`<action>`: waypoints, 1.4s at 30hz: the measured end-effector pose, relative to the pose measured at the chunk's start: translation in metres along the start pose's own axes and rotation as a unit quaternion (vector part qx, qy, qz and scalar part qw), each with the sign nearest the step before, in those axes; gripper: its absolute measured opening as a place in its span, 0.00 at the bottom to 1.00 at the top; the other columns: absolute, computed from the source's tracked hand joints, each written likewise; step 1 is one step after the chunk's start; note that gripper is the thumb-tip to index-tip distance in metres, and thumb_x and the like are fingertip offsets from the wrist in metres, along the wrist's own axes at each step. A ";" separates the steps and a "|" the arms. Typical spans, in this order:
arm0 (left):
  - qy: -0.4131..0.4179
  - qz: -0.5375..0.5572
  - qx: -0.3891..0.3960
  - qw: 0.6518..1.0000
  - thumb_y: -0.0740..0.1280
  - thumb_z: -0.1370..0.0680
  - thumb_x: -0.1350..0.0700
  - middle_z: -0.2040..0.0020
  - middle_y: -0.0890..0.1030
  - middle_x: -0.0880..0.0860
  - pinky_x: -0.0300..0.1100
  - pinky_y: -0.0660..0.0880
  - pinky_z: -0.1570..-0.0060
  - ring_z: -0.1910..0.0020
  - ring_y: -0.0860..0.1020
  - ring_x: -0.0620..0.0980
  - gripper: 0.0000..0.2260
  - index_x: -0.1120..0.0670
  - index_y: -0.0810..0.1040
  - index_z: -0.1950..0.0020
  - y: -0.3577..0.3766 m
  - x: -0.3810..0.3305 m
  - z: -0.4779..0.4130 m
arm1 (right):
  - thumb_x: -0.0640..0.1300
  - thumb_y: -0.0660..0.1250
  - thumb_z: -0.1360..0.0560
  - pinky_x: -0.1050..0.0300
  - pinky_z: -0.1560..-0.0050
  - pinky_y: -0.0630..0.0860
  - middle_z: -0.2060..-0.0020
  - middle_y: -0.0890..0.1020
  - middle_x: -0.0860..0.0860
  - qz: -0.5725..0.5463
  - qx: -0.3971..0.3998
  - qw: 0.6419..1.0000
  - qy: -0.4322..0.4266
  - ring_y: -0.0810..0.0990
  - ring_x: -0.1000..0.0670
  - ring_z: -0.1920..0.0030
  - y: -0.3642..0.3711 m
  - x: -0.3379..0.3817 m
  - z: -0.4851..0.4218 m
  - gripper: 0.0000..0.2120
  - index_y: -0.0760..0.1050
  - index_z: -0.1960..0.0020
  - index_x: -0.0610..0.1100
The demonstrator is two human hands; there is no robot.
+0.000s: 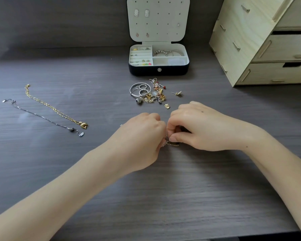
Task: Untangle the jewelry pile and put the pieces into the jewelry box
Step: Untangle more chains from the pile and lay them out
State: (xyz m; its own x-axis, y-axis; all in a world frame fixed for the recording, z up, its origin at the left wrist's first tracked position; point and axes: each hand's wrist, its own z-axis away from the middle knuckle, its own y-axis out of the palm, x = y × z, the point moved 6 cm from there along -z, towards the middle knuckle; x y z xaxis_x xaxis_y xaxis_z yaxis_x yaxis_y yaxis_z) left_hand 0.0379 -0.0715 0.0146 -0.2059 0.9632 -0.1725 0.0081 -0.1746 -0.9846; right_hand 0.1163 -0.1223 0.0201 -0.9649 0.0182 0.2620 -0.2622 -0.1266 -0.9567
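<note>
Fine chain: a thin chain point(171, 144), silver and gold in tone, sits at the centre of the clock face, between the two hands; whether it touches the table cannot be told.
Left hand: the left hand point(142, 136) is at 9 o'clock of the chain, fingers curled, fingertips grasping the chain's left part.
Right hand: the right hand point(203, 126) is at 3 o'clock, its thumb and forefinger pinching the chain from above.
Jewelry pile: the jewelry pile point(149, 93) lies near, at 12 o'clock of the hands: a silver bangle, rings, gold charms and red beads, tangled.
Loose pieces: a gold earring point(167, 106) lies just beside the pile at its 5 o'clock; a gold stud point(177, 93) lies at its 3 o'clock.
Jewelry box: the jewelry box point(159, 69) stands beyond the pile at 12 o'clock, open, lid upright with earrings pinned; small pieces fill the left slots, bangles the rear right compartment.
Necklaces: a gold necklace point(54, 108) and a silver necklace point(42, 117) lie stretched side by side at 9 to 10 o'clock, well apart from the hands.
Drawer unit: a wooden drawer unit point(261, 40) stands at 2 o'clock.
Support: a dark wood-grain table point(163, 197).
</note>
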 end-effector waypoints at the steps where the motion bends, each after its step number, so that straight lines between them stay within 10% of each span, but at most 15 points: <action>1: 0.000 -0.003 -0.003 1.000 0.56 0.19 0.54 0.48 0.72 0.52 0.44 0.67 0.47 0.48 0.71 0.53 0.09 0.54 0.74 0.45 0.002 -0.001 0.001 | 0.50 0.63 0.23 0.62 0.51 0.58 0.63 0.74 0.60 -0.002 -0.001 1.000 -0.001 0.65 0.58 0.57 -0.001 -0.001 0.000 0.07 0.71 0.60 0.56; 7: -0.041 0.090 -0.121 0.988 0.60 0.24 0.58 0.60 0.73 0.54 0.39 0.59 0.62 0.62 0.69 0.53 0.07 0.59 0.75 0.58 0.000 0.012 0.013 | 0.51 0.63 0.23 0.66 0.52 0.60 0.65 0.71 0.62 -0.019 -0.008 1.000 -0.012 0.66 0.64 0.59 0.000 0.001 0.000 0.07 0.70 0.60 0.55; 22: -0.083 0.261 -0.098 0.957 0.65 0.23 0.62 0.68 0.73 0.41 0.27 0.65 0.65 0.65 0.71 0.32 0.10 0.49 0.70 0.60 0.000 0.019 0.015 | 0.54 0.69 0.28 0.70 0.51 0.62 0.64 0.75 0.58 -0.082 -0.011 0.997 -0.002 0.70 0.61 0.58 -0.003 -0.002 0.002 0.08 0.70 0.54 0.58; 42: -0.087 0.251 -0.063 0.962 0.64 0.23 0.62 0.63 0.79 0.48 0.31 0.66 0.66 0.66 0.71 0.38 0.05 0.53 0.72 0.56 0.003 0.026 0.017 | 0.46 0.64 0.23 0.69 0.52 0.61 0.65 0.71 0.62 -0.078 -0.032 0.996 -0.015 0.68 0.63 0.60 0.000 -0.004 -0.005 0.07 0.69 0.58 0.55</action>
State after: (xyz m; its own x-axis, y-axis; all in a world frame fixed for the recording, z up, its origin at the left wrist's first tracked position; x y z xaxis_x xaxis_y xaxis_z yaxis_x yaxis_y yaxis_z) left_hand 0.0160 -0.0503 0.0080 -0.3059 0.7130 -0.6309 0.2659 -0.5723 -0.7757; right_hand 0.1198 -0.1171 0.0188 -0.9121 0.0030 0.4100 -0.4094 -0.0611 -0.9103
